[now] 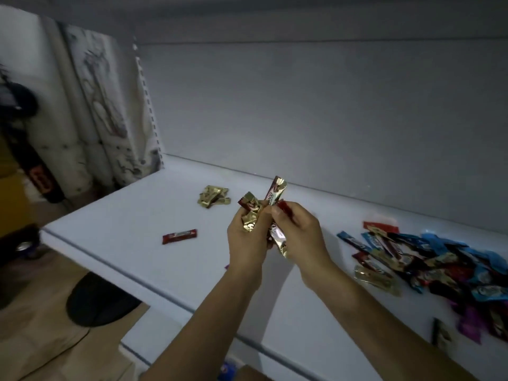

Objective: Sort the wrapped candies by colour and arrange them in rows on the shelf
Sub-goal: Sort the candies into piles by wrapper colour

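Head view. Above the white shelf [132, 215], my left hand [247, 240] grips crumpled gold candies [250, 215]; my right hand [301, 237] pinches a long gold-and-red candy [276, 192]. On the shelf: gold pile [213, 196] behind, lone red candy [179, 236] left, mixed heap [439, 268] right.

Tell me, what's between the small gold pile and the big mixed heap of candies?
In the head view, the left hand and right hand, both gripping candies; the shelf there is otherwise bare.
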`<act>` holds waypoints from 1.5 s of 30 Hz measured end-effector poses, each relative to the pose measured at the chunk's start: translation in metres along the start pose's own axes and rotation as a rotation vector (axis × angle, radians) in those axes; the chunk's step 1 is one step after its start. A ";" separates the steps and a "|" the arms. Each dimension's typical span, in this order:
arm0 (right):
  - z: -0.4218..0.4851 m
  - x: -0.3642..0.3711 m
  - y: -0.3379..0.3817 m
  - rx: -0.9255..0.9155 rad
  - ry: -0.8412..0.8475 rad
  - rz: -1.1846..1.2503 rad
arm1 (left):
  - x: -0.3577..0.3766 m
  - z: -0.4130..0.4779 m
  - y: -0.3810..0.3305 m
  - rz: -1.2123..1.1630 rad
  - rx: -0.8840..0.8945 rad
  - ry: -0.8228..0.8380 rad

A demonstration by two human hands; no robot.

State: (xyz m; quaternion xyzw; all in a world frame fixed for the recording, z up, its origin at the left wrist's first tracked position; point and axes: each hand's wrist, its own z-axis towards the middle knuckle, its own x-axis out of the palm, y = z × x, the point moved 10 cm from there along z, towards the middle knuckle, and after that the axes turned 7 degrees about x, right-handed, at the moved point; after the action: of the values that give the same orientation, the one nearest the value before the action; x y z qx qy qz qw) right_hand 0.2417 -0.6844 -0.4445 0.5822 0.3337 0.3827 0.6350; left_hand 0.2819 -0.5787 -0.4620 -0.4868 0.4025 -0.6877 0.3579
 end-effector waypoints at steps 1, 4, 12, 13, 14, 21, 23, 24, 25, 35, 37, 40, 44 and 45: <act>-0.001 0.014 -0.003 -0.004 -0.013 0.030 | -0.013 -0.002 -0.003 -0.013 -0.004 -0.027; -0.009 0.043 -0.018 0.020 -0.104 0.124 | -0.047 -0.011 -0.011 -0.081 -0.006 -0.106; -0.015 0.092 -0.026 0.010 -0.204 0.040 | -0.108 -0.007 -0.016 -0.108 0.000 -0.310; -0.011 0.094 -0.026 0.012 -0.207 0.044 | -0.111 -0.003 -0.017 -0.102 0.005 -0.306; -0.005 0.095 -0.026 0.023 -0.194 0.053 | -0.116 0.003 -0.018 -0.082 0.013 -0.307; 0.033 0.092 -0.028 0.204 -0.081 0.066 | -0.149 0.034 -0.030 0.260 0.098 -0.213; 0.039 0.090 -0.035 0.252 -0.070 0.019 | -0.152 0.036 -0.028 0.305 0.107 -0.171; 0.042 0.087 -0.039 0.269 -0.065 -0.004 | -0.154 0.036 -0.026 0.314 0.109 -0.160; 0.045 0.085 -0.041 0.284 -0.057 -0.020 | -0.154 0.036 -0.025 0.321 0.111 -0.151; 0.043 0.079 -0.065 0.510 0.147 0.014 | -0.167 0.033 -0.031 0.245 0.099 -0.254; 0.047 0.088 -0.065 0.525 0.182 -0.018 | -0.180 0.038 -0.034 0.227 0.086 -0.296; 0.051 0.112 -0.064 0.542 0.257 -0.131 | -0.192 0.042 -0.039 0.337 0.076 -0.284; 0.056 0.138 -0.076 0.574 0.302 -0.295 | -0.189 0.043 -0.037 0.384 0.060 -0.217; 0.058 0.143 -0.078 0.572 0.314 -0.327 | -0.186 0.043 -0.038 0.402 0.066 -0.191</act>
State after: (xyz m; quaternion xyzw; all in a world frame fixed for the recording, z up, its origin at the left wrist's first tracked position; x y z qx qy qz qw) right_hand 0.3694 -0.5898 -0.5134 0.6095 0.6094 0.2517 0.4402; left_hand 0.3692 -0.4069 -0.4905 -0.4477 0.4329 -0.5661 0.5400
